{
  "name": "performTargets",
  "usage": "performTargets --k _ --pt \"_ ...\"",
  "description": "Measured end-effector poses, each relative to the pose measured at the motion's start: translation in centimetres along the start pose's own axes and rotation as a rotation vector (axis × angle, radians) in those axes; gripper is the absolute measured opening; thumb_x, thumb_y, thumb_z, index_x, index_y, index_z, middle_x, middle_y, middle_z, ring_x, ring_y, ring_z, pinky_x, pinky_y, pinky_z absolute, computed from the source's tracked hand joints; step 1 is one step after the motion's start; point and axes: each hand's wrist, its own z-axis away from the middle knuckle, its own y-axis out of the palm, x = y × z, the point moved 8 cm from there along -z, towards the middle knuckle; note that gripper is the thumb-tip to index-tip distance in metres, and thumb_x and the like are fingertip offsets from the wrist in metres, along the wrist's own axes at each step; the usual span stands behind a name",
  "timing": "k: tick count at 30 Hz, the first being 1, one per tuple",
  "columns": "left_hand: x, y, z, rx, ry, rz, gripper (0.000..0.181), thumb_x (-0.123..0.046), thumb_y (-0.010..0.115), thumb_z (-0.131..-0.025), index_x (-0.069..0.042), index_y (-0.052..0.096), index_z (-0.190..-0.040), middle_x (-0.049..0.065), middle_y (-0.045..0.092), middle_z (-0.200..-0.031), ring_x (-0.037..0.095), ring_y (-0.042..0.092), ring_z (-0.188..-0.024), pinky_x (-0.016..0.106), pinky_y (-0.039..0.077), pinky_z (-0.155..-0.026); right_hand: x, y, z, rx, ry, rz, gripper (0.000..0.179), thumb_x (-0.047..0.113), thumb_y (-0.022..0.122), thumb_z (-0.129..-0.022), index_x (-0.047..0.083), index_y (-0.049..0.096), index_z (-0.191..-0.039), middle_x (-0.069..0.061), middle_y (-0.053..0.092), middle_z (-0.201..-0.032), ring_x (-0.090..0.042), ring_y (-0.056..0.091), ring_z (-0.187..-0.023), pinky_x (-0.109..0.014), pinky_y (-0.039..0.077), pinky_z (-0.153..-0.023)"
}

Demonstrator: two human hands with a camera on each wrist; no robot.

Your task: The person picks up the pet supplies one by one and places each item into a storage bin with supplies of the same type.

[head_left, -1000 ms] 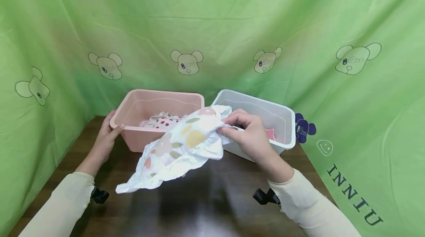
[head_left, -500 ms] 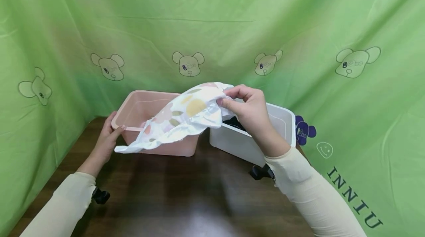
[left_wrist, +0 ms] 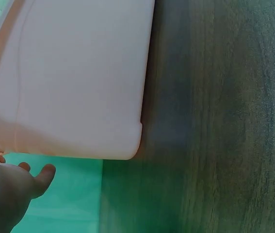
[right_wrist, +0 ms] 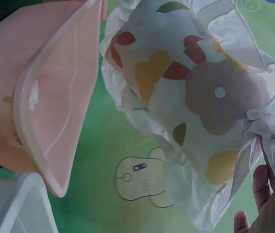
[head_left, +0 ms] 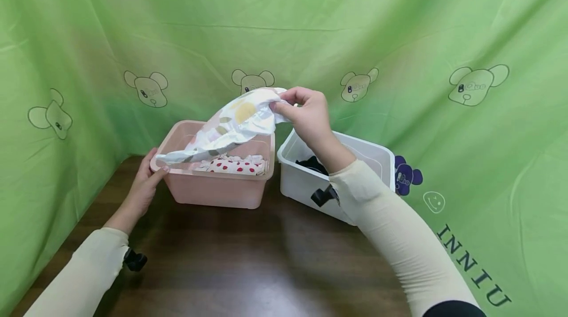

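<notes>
A white cloth (head_left: 237, 122) with a flower print and ruffled edges slants over the pink plastic bin (head_left: 213, 191). My right hand (head_left: 308, 115) pinches its upper right end between thumb and fingers, and its other end hangs down to the bin's left rim. In the right wrist view the cloth (right_wrist: 215, 92) spreads out beside the pink bin. My left hand (head_left: 144, 186) grips that bin's front left corner, thumb over the rim. Inside the bin lies a white cloth with red spots (head_left: 237, 165), partly covered from view.
A white plastic bin (head_left: 306, 189) stands right of the pink one, holding something black (head_left: 312, 165); my right forearm crosses over it. Both bins are on a dark wooden table (head_left: 248, 258). A green curtain (head_left: 284, 21) with bear drawings surrounds the table.
My right hand has risen and moved left with the flower-print cloth, from in front of the bins to over the pink bin. My left hand stays at the bin's corner.
</notes>
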Motion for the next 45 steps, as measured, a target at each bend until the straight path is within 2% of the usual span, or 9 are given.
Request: performTargets --k 6,10,16,18,20,22,25,36,45 --pt "0.1 -0.1 -0.1 -0.010 -0.024 -0.037 0.076 -0.015 0.050 -0.108 -0.011 0.002 -0.166 0.021 0.009 -0.170 0.021 0.018 -0.153 0.010 0.025 -0.114 -1.8 2.1 -2.5 0.013 -0.009 0.031 0.012 0.009 0.083 -0.081 0.003 0.077 -0.088 0.000 0.071 -0.077 -0.011 0.062 -0.073 -0.020 0.053 -0.062" --pt "0.2 0.1 -0.1 -0.012 -0.021 -0.034 0.074 -0.014 0.050 -0.108 -0.010 0.003 -0.166 0.023 0.012 -0.168 0.021 0.021 -0.151 0.010 0.027 -0.112 -3.2 3.6 -3.9 0.041 0.025 0.063 0.013 0.009 0.083 -0.081 0.002 0.077 -0.090 -0.003 0.073 -0.080 -0.011 0.064 -0.074 -0.020 0.054 -0.063" --pt "0.4 0.4 -0.1 -0.015 -0.005 -0.025 0.073 -0.016 0.051 -0.108 -0.008 0.007 -0.165 0.024 0.018 -0.166 0.012 0.031 -0.144 0.008 0.031 -0.107 -5.4 5.9 -5.2 0.082 0.053 0.222 0.015 0.016 0.085 -0.083 0.006 0.079 -0.092 -0.005 0.077 -0.088 -0.012 0.066 -0.078 -0.022 0.055 -0.067" --pt "0.3 0.4 -0.1 -0.013 0.001 -0.019 0.073 -0.015 0.051 -0.108 -0.008 0.007 -0.165 0.024 0.017 -0.167 0.011 0.030 -0.144 0.008 0.031 -0.107 -6.0 6.7 -5.4 0.089 0.052 0.277 0.014 0.019 0.086 -0.083 0.009 0.079 -0.092 -0.003 0.077 -0.088 -0.012 0.066 -0.081 -0.026 0.056 -0.072" --pt "0.3 0.4 -0.2 -0.011 0.004 -0.015 0.074 -0.014 0.051 -0.107 -0.007 0.006 -0.165 0.024 0.014 -0.168 0.014 0.028 -0.147 0.008 0.030 -0.109 -6.5 7.5 -5.5 0.096 0.045 0.331 0.014 0.022 0.086 -0.083 0.013 0.080 -0.092 0.001 0.077 -0.086 -0.012 0.065 -0.085 -0.028 0.051 -0.089" --pt "0.3 0.3 -0.2 -0.009 0.004 -0.011 0.074 -0.014 0.051 -0.107 -0.008 0.005 -0.165 0.024 0.013 -0.168 0.020 0.024 -0.150 0.009 0.029 -0.110 -6.9 8.4 -5.6 0.109 0.031 0.376 0.013 0.024 0.086 -0.084 0.015 0.080 -0.092 0.003 0.077 -0.085 -0.011 0.066 -0.087 -0.034 0.042 -0.103" --pt "0.5 0.3 -0.3 -0.012 -0.003 -0.010 0.074 -0.014 0.051 -0.107 -0.008 0.005 -0.165 0.023 0.013 -0.169 0.029 0.019 -0.153 0.009 0.028 -0.111 -7.4 9.8 -5.7 0.138 0.007 0.440 0.013 0.026 0.085 -0.084 0.017 0.080 -0.091 0.006 0.077 -0.084 -0.011 0.064 -0.088 -0.039 0.028 -0.110" --pt "0.2 0.5 -0.3 -0.011 -0.005 -0.018 0.074 -0.013 0.051 -0.107 -0.009 0.005 -0.165 0.022 0.012 -0.169 0.033 0.020 -0.152 0.010 0.028 -0.112 -7.9 13.6 -5.5 0.321 -0.002 0.606 0.011 0.028 0.086 -0.083 0.021 0.078 -0.087 0.013 0.075 -0.084 -0.013 0.063 -0.093 -0.038 0.030 -0.106" --pt "0.1 0.7 -0.2 -0.013 -0.005 0.005 0.074 -0.013 0.051 -0.107 -0.008 0.005 -0.165 0.023 0.014 -0.169 0.031 0.021 -0.152 0.011 0.029 -0.112 -8.3 14.3 -5.2 0.518 -0.038 0.697 0.013 0.028 0.086 -0.081 0.021 0.076 -0.084 0.011 0.073 -0.080 -0.013 0.061 -0.088 -0.040 0.032 -0.101"
